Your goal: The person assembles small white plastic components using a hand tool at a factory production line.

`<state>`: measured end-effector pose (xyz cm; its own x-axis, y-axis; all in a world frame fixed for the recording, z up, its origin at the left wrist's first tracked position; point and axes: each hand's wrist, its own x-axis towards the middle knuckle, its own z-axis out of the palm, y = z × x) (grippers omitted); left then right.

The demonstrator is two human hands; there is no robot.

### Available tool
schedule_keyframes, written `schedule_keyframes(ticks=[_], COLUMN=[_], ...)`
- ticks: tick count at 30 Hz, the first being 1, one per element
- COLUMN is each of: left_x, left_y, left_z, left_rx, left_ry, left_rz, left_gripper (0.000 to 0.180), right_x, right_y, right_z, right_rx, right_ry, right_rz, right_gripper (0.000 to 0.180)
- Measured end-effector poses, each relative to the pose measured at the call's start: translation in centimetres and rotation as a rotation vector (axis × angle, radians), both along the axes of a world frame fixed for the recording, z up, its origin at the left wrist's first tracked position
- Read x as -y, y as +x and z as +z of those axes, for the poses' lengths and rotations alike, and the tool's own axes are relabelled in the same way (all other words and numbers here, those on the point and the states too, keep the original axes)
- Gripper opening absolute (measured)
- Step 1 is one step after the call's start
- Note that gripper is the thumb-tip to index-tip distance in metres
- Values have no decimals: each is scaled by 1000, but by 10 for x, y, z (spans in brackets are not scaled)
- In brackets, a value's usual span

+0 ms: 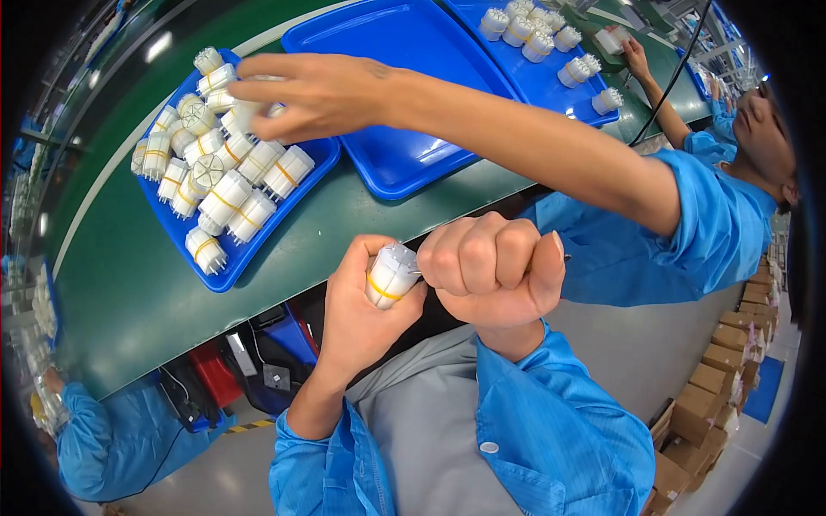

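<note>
My left hand (361, 310) grips a white ribbed plastic cylinder with a yellow band (390, 275), held just below the green conveyor belt's near edge. My right hand (495, 267) is a closed fist around a thin metal tool whose tip touches the cylinder's side; only a short bit of the tool shows. A co-worker's arm in a blue sleeve reaches across from the right, and that hand (301, 95) rests on white cylinders in a blue tray (228, 273).
The green conveyor belt (129, 292) carries the full blue tray at left, a bare blue tray (404, 163) in the middle and another blue tray (538, 82) with several cylinders farther back. Cardboard boxes (723, 370) stack at right. Another person's hand (637, 60) reaches at the far right.
</note>
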<state>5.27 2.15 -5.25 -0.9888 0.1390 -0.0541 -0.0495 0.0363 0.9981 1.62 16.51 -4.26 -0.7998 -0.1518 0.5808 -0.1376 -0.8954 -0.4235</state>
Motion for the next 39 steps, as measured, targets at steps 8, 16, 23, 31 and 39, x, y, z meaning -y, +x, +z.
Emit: schedule_keyframes(ticks=[8,16,23,31,39], left_x=[-1,-4,-7,3,0], left_y=[4,4,1,3,7], left_z=[0,-2,-12,-17,-11], left_rx=[-106,-128,-150,-54,-21], left_ry=[-129,-337,-285,11,-86], left_rz=[15,37,7,-35,-3], left_gripper=[32,33,34,38,36], right_x=[6,7,-13,-14,0], right_y=[2,3,-17,-7,0], right_z=[5,-1,-10,-7,-10], right_rx=[-82,7,245,114,29], right_ry=[84,150,133,-14,-28], right_rz=[-73,-49,251,147,57], right_gripper=[53,54,51,50,49])
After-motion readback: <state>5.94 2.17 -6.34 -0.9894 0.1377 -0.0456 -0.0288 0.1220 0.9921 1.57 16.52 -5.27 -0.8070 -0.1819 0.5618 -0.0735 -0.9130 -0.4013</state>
